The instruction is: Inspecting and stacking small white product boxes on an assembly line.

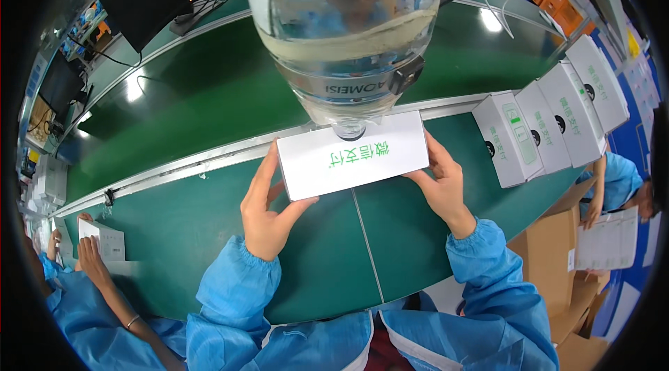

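Head view: white box [313, 176] over bench [320, 252], between both hands. Left hand [266, 214] pinches box's left end, right hand [443, 188] its right end. Jug [348, 40] overlaps far edge; contact unclear. Risks: one grip loosening could drop box; lifting might knock jug; swinging right might topple box row [503, 151].

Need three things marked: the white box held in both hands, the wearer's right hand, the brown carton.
white box [354, 157], head view: middle of its printed face
right hand [447, 191], head view: middle of the hand
brown carton [547, 254], head view: a bare cardboard panel
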### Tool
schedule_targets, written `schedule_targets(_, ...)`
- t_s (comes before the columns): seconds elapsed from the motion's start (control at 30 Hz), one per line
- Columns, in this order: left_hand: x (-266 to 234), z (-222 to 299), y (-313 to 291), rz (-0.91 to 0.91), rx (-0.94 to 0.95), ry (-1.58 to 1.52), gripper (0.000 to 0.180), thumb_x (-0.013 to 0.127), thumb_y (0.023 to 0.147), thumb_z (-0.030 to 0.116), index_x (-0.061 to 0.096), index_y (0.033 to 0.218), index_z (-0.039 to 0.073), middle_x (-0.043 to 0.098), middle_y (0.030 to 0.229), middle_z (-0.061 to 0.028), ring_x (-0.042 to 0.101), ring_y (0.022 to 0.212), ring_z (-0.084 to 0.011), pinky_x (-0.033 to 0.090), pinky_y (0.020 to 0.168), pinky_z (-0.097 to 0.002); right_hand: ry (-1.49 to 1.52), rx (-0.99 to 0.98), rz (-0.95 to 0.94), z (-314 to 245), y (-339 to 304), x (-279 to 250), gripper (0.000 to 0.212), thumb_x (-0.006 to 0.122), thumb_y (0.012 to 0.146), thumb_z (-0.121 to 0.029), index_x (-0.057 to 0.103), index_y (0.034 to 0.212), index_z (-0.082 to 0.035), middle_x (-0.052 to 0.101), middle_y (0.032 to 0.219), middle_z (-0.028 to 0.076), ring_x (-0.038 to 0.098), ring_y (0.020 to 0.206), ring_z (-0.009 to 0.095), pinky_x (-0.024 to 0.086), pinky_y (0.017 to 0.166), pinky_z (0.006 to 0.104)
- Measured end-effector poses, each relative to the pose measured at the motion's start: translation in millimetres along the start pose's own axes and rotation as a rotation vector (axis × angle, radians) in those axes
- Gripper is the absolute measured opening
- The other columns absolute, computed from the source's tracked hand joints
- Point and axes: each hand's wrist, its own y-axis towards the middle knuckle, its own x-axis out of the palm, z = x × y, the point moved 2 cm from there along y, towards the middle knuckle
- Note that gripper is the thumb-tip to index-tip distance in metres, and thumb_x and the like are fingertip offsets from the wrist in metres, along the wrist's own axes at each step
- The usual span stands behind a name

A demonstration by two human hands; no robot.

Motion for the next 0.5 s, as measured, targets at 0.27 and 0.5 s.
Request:
schedule_targets(0.27, 2.1, 0.4, 0.3, 0.006, 0.006, -0.002, 0.092, 0.083, 0.073, 0.0, 0.037, 0.153, 0.005, 0.05, 0.148, -0.0168, 0.053, 0.132, -0.0306, 0.052, 0.102, -0.046, -0.033, -0.042, 0.008, -1.1, 1.6, -1.0, 0.07, 0.076, 0.083, 0.004, 0.046, 0.146, 0.001, 0.06, 0.138, 0.016, 0.061, 0.123, 0.024, 0.05, 0.104, 0.0366)
schedule_targets(0.5, 1.6, -0.6, 1.5, 0.01, 0.013, -0.035, 0.092, 0.082, 0.074, -0.002, 0.037, 0.153, 0.004, 0.051, 0.146, -0.017, 0.052, 0.133, -0.0305, 0.053, 0.102, -0.0449, -0.047, -0.048, 0.012, -3.1, 2.7, -0.5, 0.07, 0.077, 0.083, 0.003, 0.047, 0.146, 0.002, 0.061, 0.136, 0.016, 0.062, 0.121, 0.024, 0.05, 0.103, 0.0366)
